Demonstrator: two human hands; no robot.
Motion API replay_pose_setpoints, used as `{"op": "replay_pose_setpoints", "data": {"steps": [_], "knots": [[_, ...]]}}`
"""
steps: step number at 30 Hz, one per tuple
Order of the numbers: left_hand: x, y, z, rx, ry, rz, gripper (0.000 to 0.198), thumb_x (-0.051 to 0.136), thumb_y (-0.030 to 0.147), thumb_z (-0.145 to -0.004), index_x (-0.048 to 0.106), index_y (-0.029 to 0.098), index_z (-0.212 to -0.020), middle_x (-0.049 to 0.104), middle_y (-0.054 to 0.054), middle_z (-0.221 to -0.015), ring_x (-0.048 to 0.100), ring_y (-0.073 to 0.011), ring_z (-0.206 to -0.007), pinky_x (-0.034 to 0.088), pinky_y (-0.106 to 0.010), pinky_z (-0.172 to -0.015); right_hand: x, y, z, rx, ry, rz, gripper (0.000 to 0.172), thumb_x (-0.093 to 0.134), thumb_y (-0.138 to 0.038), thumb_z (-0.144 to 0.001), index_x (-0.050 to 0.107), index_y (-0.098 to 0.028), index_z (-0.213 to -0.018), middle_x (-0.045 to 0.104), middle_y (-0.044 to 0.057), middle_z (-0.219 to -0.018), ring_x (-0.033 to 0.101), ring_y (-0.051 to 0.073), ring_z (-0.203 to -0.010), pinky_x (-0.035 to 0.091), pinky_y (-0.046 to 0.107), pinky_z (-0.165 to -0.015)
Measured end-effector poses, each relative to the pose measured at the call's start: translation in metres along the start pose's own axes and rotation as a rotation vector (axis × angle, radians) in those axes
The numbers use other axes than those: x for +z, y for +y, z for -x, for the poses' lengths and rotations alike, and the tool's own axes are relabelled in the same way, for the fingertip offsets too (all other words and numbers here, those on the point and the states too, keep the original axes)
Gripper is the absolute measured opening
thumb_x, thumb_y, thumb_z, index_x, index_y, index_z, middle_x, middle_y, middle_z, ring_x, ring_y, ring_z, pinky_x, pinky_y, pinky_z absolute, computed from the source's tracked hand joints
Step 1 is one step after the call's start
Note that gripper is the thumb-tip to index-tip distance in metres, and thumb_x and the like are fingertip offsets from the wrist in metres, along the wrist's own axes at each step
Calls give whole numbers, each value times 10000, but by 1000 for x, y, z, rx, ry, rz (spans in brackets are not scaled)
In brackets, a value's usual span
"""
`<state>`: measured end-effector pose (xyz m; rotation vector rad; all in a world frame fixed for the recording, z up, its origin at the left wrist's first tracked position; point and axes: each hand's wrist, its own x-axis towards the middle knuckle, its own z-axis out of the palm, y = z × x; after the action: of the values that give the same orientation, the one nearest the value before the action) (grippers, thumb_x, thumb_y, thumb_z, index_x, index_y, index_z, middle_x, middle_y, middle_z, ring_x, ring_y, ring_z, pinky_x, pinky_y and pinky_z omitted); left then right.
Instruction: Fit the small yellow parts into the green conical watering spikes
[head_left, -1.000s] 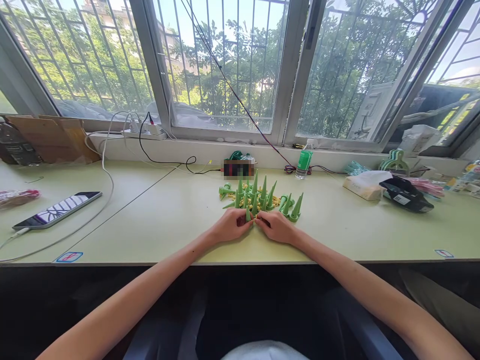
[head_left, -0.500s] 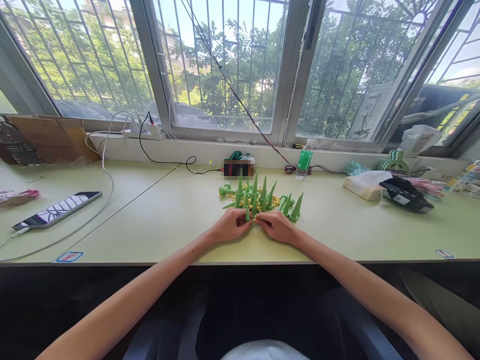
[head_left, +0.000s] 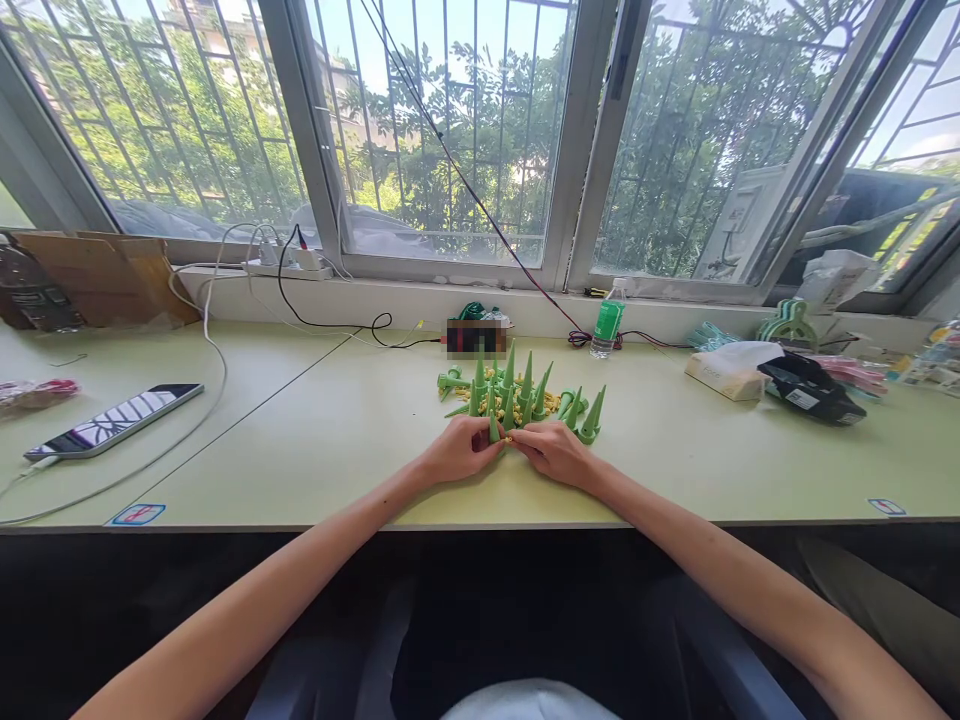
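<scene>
A cluster of green cone-shaped plastic spikes (head_left: 525,390) stands on the pale green table (head_left: 337,430), with small yellow pieces (head_left: 553,402) scattered among them. My left hand (head_left: 459,450) is closed, pinching one green spike (head_left: 493,428) at the near edge of the cluster. My right hand (head_left: 553,452) is closed too, its fingertips meeting the left hand at the base of that spike, pinching something small that I cannot make out.
A phone (head_left: 112,420) on a white cable lies at the left. A green bottle (head_left: 608,320) stands by the window sill. A tissue pack (head_left: 731,368) and a black pouch (head_left: 810,390) lie at the right. A cardboard box (head_left: 97,275) sits far left.
Both hands have stayed together at the near edge of the cluster, with only slight finger shifts around the held spike.
</scene>
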<state>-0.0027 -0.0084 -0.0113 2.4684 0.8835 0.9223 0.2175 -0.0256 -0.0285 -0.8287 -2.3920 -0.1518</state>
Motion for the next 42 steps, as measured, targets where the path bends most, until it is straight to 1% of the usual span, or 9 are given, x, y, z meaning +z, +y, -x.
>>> {"op": "replay_pose_setpoints", "data": {"steps": [3,6,9,13,18,22,28,39,42], "knots": [[-1,0,1,0,-6,21,185,594,294,-844,706,148,-861,511,41,-543,428,-81,-500,332,-215,-503,0,0,1,-25,-8,58,308,373,-250,-1034,669,-166,-1020,578,26,-694,456,117,-566,263,253,-567],[-1,-1,1,3,-6,22,182,597,288,-840,708,146,-869,503,43,-542,427,-80,-504,331,-214,-503,0,-1,1,-29,-11,67,302,373,-237,-1031,665,-161,-1009,576,25,-695,449,116,-565,257,255,-564],[0,-1,1,10,-1,5,190,592,296,-842,702,140,-842,489,43,-539,419,-81,-504,327,-216,-500,0,-3,0,-21,3,42,298,385,-243,-1031,651,-158,-926,576,23,-685,457,117,-571,258,257,-568],[0,-1,1,32,-7,-16,174,583,278,-837,688,140,-819,480,47,-542,411,-80,-505,329,-217,-509,1,-4,-1,-10,15,-23,314,402,-250,-1027,587,-166,-788,562,13,-656,461,115,-566,271,253,-575],[0,0,2,62,-5,-40,128,580,228,-816,674,143,-809,487,48,-554,416,-83,-521,336,-219,-530,2,-4,-1,8,9,-65,337,407,-260,-1024,520,-179,-718,539,2,-629,447,113,-550,274,254,-577],[0,-1,3,103,-19,-56,102,570,192,-806,661,147,-810,466,52,-566,402,-83,-531,331,-221,-538,2,-6,-1,29,-2,-61,328,411,-256,-1020,507,-181,-716,548,3,-634,452,112,-550,273,253,-583],[0,-1,4,163,-27,-59,79,565,176,-812,640,155,-798,475,50,-587,392,-79,-535,335,-220,-551,1,-9,-2,97,-27,-41,269,430,-247,-1014,549,-173,-784,588,13,-662,487,119,-560,284,247,-589],[2,-4,4,168,-13,-62,92,575,161,-807,661,155,-841,552,34,-617,423,-76,-527,357,-214,-551,2,-5,-1,162,-73,-25,295,409,-264,-1032,540,-172,-784,598,18,-662,509,121,-557,284,239,-577],[3,-3,4,175,5,-54,102,586,163,-808,677,157,-854,543,40,-590,423,-74,-511,361,-213,-545,2,-6,-2,176,-87,-22,312,395,-268,-1036,545,-168,-782,611,28,-671,521,123,-561,295,239,-585]]}}
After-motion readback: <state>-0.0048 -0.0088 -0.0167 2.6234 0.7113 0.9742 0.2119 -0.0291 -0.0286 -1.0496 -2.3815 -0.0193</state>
